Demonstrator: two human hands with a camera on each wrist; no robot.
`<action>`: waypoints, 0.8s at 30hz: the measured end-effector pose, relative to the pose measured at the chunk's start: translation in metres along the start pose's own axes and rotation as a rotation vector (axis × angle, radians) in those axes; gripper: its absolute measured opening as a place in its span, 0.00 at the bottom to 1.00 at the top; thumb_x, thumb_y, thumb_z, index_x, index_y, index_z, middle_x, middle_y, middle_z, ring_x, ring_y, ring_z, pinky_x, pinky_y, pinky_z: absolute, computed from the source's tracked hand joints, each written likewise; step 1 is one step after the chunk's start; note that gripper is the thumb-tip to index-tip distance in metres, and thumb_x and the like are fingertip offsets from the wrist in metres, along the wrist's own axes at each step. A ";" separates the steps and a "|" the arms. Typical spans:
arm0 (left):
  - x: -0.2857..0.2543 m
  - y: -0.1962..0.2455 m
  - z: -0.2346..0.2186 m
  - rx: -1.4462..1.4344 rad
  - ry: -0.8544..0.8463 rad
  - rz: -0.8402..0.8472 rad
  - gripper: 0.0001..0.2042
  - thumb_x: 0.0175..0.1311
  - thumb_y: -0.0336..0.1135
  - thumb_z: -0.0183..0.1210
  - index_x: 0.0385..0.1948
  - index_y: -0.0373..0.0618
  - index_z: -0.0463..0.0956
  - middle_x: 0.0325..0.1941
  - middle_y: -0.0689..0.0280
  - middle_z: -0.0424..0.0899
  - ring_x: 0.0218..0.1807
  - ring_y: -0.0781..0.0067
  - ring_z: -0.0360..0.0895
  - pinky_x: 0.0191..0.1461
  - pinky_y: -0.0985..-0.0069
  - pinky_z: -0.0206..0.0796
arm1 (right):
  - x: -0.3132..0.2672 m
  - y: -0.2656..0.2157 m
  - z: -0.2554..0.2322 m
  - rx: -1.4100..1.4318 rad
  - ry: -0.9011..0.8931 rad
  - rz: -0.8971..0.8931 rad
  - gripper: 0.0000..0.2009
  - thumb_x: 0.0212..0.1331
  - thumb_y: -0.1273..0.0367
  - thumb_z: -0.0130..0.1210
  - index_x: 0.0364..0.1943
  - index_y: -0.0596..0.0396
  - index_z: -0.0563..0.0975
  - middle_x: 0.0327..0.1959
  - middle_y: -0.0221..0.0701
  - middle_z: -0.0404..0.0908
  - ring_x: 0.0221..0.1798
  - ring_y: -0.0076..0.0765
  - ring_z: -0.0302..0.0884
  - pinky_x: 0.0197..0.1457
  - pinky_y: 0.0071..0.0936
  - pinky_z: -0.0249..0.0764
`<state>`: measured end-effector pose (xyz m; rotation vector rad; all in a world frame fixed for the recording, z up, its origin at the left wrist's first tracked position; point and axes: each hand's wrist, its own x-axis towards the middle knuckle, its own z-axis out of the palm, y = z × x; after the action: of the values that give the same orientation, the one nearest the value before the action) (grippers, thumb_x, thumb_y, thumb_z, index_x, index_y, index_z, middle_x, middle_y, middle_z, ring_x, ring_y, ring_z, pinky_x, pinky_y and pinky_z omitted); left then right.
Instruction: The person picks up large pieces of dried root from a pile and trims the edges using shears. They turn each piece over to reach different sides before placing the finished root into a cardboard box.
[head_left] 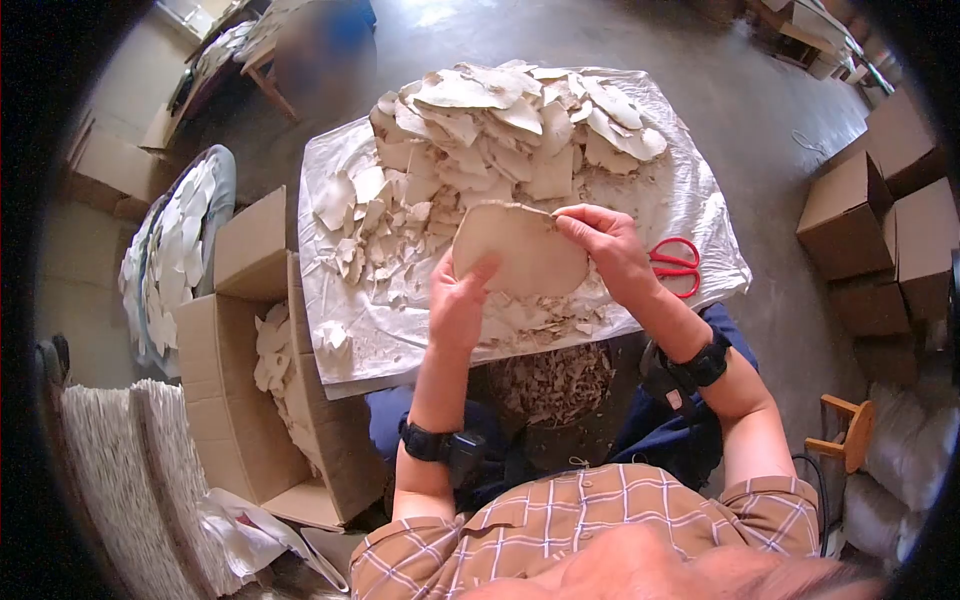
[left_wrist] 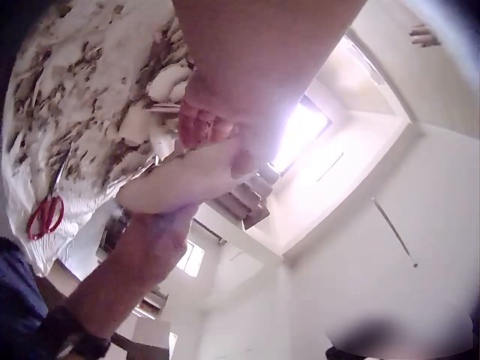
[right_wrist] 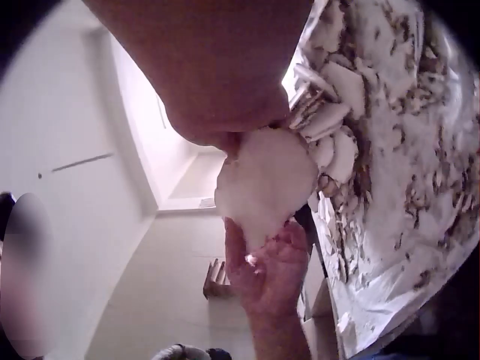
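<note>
A broad, flat, cream-coloured slice [head_left: 520, 250] with a browner rim is held up over the near part of the cloth. My left hand [head_left: 460, 297] grips its left side, thumb lying across the face and the other fingers hidden behind. At the upper right edge, my right hand [head_left: 612, 247] pinches the rim between thumb and fingers. The right wrist view shows the slice [right_wrist: 266, 180] face-on, with the left hand [right_wrist: 270, 262] at its far end. Red-handled scissors [head_left: 676, 268] lie on the cloth beside the right forearm.
A high heap of similar slices [head_left: 480, 120] covers the back of the white cloth [head_left: 700, 220], scraps scattered in front. Below the near edge is a container of shavings [head_left: 555, 385]. An open carton [head_left: 215, 370] stands left, closed cartons [head_left: 850, 215] right, with a wooden stool [head_left: 845, 435].
</note>
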<state>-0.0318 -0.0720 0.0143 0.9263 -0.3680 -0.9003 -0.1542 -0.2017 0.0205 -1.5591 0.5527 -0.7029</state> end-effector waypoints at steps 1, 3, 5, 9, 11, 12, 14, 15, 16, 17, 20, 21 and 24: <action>-0.003 -0.007 -0.001 -0.016 0.050 -0.016 0.09 0.50 0.25 0.58 0.34 0.37 0.75 0.33 0.67 0.79 0.34 0.82 0.74 0.40 0.85 0.65 | 0.000 -0.004 0.001 0.190 0.013 0.201 0.06 0.53 0.73 0.52 0.30 0.61 0.76 0.24 0.21 0.74 0.28 0.15 0.67 0.32 0.14 0.64; -0.002 -0.018 -0.001 -0.023 0.102 0.067 0.08 0.51 0.26 0.59 0.34 0.37 0.75 0.33 0.67 0.79 0.34 0.82 0.74 0.39 0.85 0.65 | -0.001 -0.003 0.000 0.381 0.024 0.407 0.06 0.53 0.72 0.52 0.30 0.61 0.76 0.24 0.21 0.74 0.26 0.15 0.67 0.31 0.14 0.64; -0.002 -0.020 -0.003 -0.027 0.152 0.147 0.08 0.51 0.26 0.59 0.33 0.37 0.75 0.33 0.67 0.79 0.34 0.81 0.74 0.38 0.85 0.65 | 0.001 0.006 -0.005 -0.078 -0.137 -0.008 0.05 0.50 0.72 0.53 0.28 0.60 0.76 0.22 0.23 0.74 0.23 0.18 0.68 0.27 0.16 0.65; -0.007 -0.011 0.003 0.280 0.176 0.200 0.08 0.51 0.27 0.59 0.33 0.37 0.76 0.32 0.68 0.79 0.33 0.81 0.74 0.37 0.84 0.66 | -0.006 0.001 0.002 -0.609 -0.137 -0.384 0.06 0.40 0.71 0.53 0.19 0.58 0.71 0.20 0.38 0.70 0.24 0.44 0.72 0.27 0.33 0.70; -0.008 -0.017 0.005 0.365 0.157 0.202 0.08 0.51 0.27 0.59 0.33 0.37 0.76 0.32 0.68 0.79 0.33 0.81 0.74 0.37 0.84 0.66 | -0.008 0.005 0.006 -0.761 -0.060 -0.489 0.06 0.40 0.70 0.53 0.18 0.58 0.70 0.20 0.37 0.70 0.24 0.44 0.71 0.27 0.33 0.70; -0.007 -0.024 0.005 0.404 0.128 0.242 0.08 0.50 0.27 0.60 0.33 0.38 0.76 0.32 0.67 0.79 0.33 0.81 0.74 0.38 0.83 0.66 | -0.009 0.007 0.007 -0.914 0.014 -0.599 0.06 0.40 0.70 0.53 0.18 0.58 0.69 0.20 0.37 0.70 0.23 0.43 0.71 0.27 0.34 0.70; -0.004 -0.030 0.002 0.446 0.102 0.283 0.08 0.50 0.27 0.60 0.33 0.38 0.76 0.32 0.67 0.79 0.33 0.81 0.74 0.38 0.83 0.66 | -0.011 0.010 0.008 -0.788 0.065 -0.550 0.06 0.40 0.71 0.53 0.18 0.58 0.70 0.20 0.37 0.70 0.22 0.42 0.71 0.26 0.33 0.69; -0.003 -0.029 0.003 0.325 0.104 0.199 0.09 0.50 0.27 0.60 0.34 0.38 0.75 0.33 0.67 0.79 0.34 0.80 0.74 0.39 0.82 0.66 | -0.011 0.011 0.008 -0.665 0.118 -0.503 0.05 0.40 0.71 0.53 0.19 0.58 0.70 0.19 0.37 0.70 0.21 0.41 0.70 0.25 0.31 0.68; -0.002 -0.028 0.004 0.204 0.105 0.115 0.10 0.49 0.26 0.60 0.34 0.38 0.75 0.33 0.67 0.78 0.34 0.79 0.74 0.39 0.81 0.67 | -0.010 0.012 0.007 -0.664 0.117 -0.505 0.05 0.40 0.71 0.53 0.19 0.58 0.70 0.19 0.37 0.70 0.21 0.41 0.70 0.25 0.31 0.68; -0.002 -0.027 0.005 0.204 0.106 0.116 0.10 0.49 0.26 0.60 0.34 0.38 0.75 0.33 0.67 0.78 0.34 0.79 0.74 0.39 0.81 0.67 | -0.010 0.012 0.006 -0.532 0.101 -0.375 0.05 0.40 0.71 0.52 0.20 0.58 0.71 0.19 0.36 0.71 0.21 0.38 0.70 0.23 0.28 0.67; -0.003 -0.024 0.007 0.078 0.070 0.028 0.11 0.49 0.26 0.59 0.36 0.38 0.74 0.34 0.66 0.78 0.35 0.77 0.75 0.40 0.79 0.67 | -0.010 0.014 0.002 -0.234 0.048 -0.024 0.05 0.43 0.71 0.52 0.22 0.59 0.73 0.16 0.31 0.72 0.19 0.25 0.67 0.20 0.20 0.63; -0.002 -0.025 0.008 0.041 0.076 0.000 0.12 0.49 0.26 0.59 0.37 0.38 0.73 0.35 0.66 0.78 0.35 0.76 0.75 0.40 0.79 0.67 | -0.009 0.010 0.002 0.007 0.021 0.196 0.06 0.44 0.70 0.52 0.22 0.60 0.73 0.16 0.28 0.72 0.19 0.23 0.67 0.20 0.20 0.63; -0.001 -0.027 0.009 0.011 0.093 -0.018 0.12 0.50 0.25 0.59 0.38 0.39 0.73 0.35 0.66 0.78 0.36 0.76 0.75 0.40 0.79 0.67 | -0.009 0.015 0.003 0.269 -0.004 0.416 0.08 0.48 0.69 0.52 0.23 0.61 0.74 0.16 0.23 0.71 0.20 0.18 0.66 0.23 0.16 0.63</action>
<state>-0.0517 -0.0837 -0.0025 0.9792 -0.2854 -0.8685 -0.1573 -0.1946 0.0046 -1.1470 0.7216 -0.4333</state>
